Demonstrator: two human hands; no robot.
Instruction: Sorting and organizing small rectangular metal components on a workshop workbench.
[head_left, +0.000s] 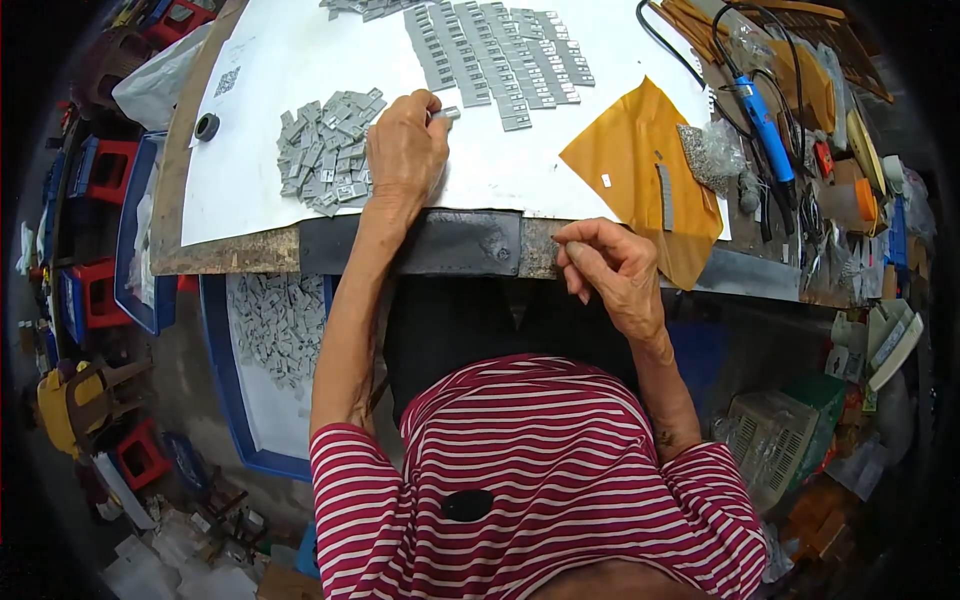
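My left hand [408, 145] is over the white sheet, its thumb and finger closed on one small grey metal piece [448, 113]. Just left of that hand lies a loose heap of similar grey pieces [322, 152]. Beyond it, to the right, more such pieces stand laid out in neat slanting rows [497, 55]. At the table's front edge my right hand [615, 268] hovers with fingers curled and thumb and index close together; whatever they may pinch is too small to make out. An amber sheet [625, 150] with a short grey strip [667, 195] on it lies beside that hand.
A blue-handled soldering iron [765, 130] and its black cable lie at the right, among clutter and a bag of tiny metal bits [705, 155]. A black ring [207, 127] sits at the sheet's left. Below the table, a blue tray [232, 400] holds many grey pieces.
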